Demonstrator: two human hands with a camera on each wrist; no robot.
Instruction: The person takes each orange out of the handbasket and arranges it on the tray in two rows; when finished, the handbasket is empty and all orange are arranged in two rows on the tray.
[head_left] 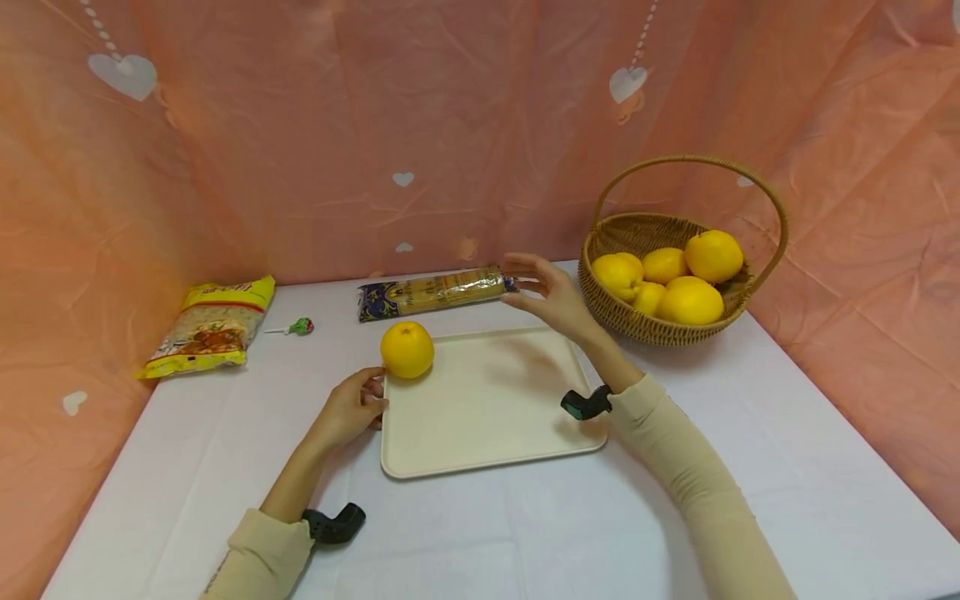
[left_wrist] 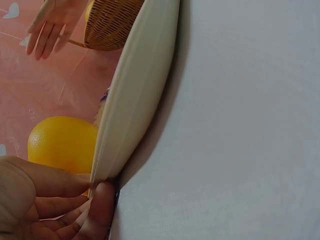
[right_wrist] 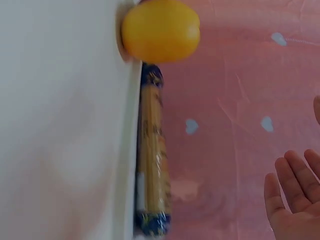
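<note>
Left hand [head_left: 347, 410] pinches tray [head_left: 487, 417]; right hand [head_left: 553, 302] loosely spread, empty, near basket [head_left: 637, 323]; 1 fruit [head_left: 407, 352] at tray's far-left corner could roll off if 1-sided lifting tilts it.

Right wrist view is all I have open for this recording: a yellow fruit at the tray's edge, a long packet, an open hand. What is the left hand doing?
Observer: In the left wrist view, the left hand pinches the rim of the tray.
Operator: Thanks. Anything off to the right of the tray?
Observer: Yes, the head view shows a wicker basket there, with five yellow fruits visible inside.
Operator: And on the far left?
Observer: A lollipop lies beside a yellow-edged bag, also seen only from the head.
</note>
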